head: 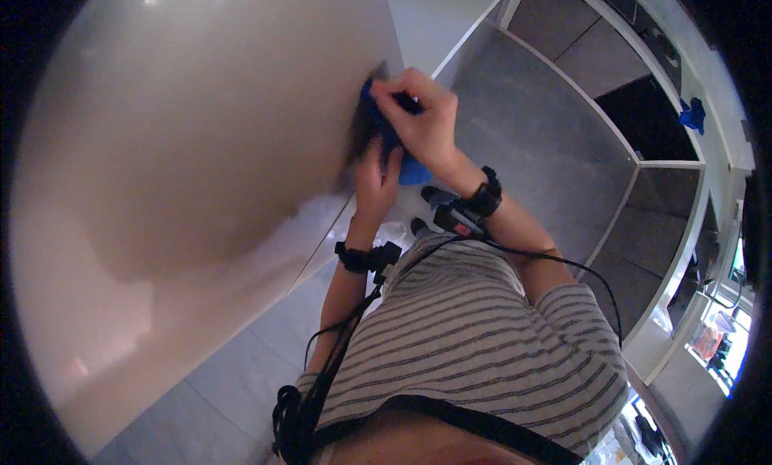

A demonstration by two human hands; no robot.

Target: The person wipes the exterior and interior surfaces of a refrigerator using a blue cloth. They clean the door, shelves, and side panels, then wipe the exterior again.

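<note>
Dark blue, soft-looking material [391, 137], perhaps a cloth, is bunched between my two hands beside a large glossy pale panel [199, 133]. My right hand [425, 118] pinches its upper part, fingers curled near the panel's edge. Lower down, my left hand [375, 184] has its fingers and thumb around the bottom of the material. Motion blur hides the exact fingertip contact. A brighter blue piece [415, 171] shows below my right hand; I cannot tell whether it belongs to the same material.
Grey tiled floor [217, 374] runs along the panel's base. To the right is white-framed, dark-panelled cabinetry [639, 212], with a blue cloth-like item [692, 115] on it. Black cables [579, 263] trail from the wrist straps. Clear plastic [392, 231] lies near my feet.
</note>
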